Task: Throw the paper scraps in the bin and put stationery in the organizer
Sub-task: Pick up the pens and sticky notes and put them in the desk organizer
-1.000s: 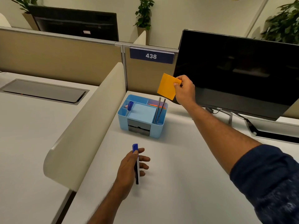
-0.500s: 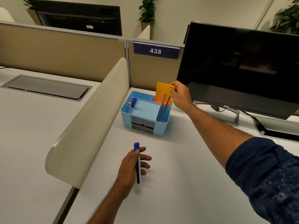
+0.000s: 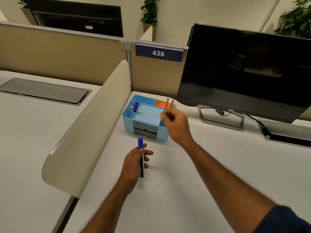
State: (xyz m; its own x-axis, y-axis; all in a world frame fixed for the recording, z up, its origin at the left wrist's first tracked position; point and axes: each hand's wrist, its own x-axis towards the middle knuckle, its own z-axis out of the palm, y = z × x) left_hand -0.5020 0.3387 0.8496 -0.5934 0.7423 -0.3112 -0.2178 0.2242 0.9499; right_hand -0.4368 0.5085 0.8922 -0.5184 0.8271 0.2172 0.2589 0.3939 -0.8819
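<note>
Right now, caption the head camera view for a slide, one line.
Left hand grips a blue-capped black marker; blurred right hand hangs over the light-blue plastic organizer holding orange sticky notes.

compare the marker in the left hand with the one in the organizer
The held marker is gripped in the left hand, black barrel showing; the stored marker stands tilted in a left compartment of the organizer, only its blue top visible. Both have blue caps.

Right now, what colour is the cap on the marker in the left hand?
The marker has a blue cap; head view shows it best.
</note>
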